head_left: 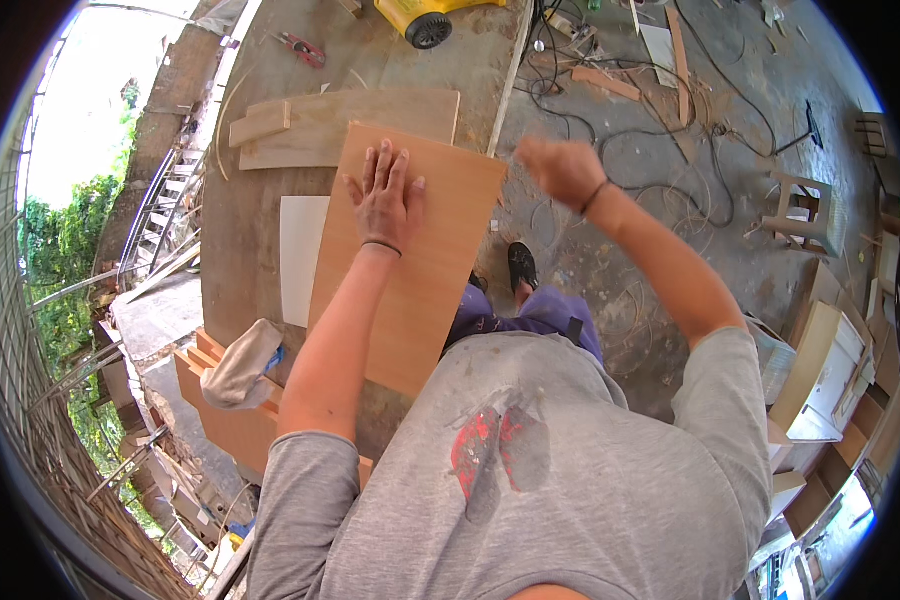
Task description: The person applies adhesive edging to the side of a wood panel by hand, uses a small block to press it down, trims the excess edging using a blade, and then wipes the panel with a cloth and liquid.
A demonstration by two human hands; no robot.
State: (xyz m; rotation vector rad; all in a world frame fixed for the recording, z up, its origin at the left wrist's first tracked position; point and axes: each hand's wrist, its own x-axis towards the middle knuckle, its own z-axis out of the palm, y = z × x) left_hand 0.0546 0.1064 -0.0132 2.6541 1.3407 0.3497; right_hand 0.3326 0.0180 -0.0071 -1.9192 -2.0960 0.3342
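A wood-grain board (425,290), light orange-brown, lies across the worktable in front of me. My left hand (385,200) presses flat on its upper part, fingers spread. Just off the board's far right corner, my right hand (562,172) is raised in a curled, fist-like shape, slightly blurred. Whatever it may hold is hidden by the fingers. A white panel (303,255) sticks out from under the board's left side. Beyond the board lie a longer pale plank (370,112) and a short wood strip (261,122).
A yellow wheeled machine (432,22) and red-handled pliers (302,48) sit at the table's far end. Black cables (660,130) and wood scraps cover the floor at right, near a stool (805,215). A grey cloth (242,365) rests on stacked boards (215,405) at left.
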